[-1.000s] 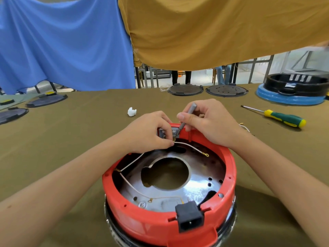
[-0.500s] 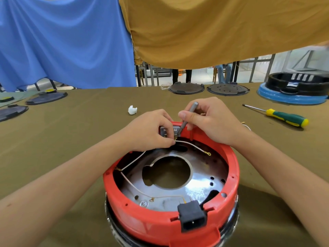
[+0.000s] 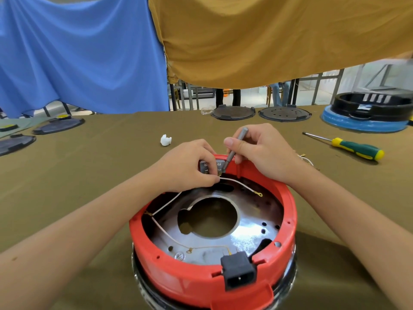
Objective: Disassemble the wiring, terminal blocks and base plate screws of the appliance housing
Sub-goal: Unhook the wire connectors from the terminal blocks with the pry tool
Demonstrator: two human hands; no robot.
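Olive-covered table (image 3: 93, 175): red housing (image 3: 201, 280) stands near. Little is changed since a second ago; the left hand (image 3: 185, 166) still pinches the white wire (image 3: 237, 183), the right hand (image 3: 261, 151) still grips the grey driver (image 3: 234, 146) at the terminal block (image 3: 206, 167). Terminal screw judged unfinished.

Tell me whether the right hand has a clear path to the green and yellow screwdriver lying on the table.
Probably yes, but not at once. The green and yellow screwdriver lies in the open on the olive table cloth with nothing around it, on the right hand's side. That hand grips a slim grey metal tool, which it would have to put down first.
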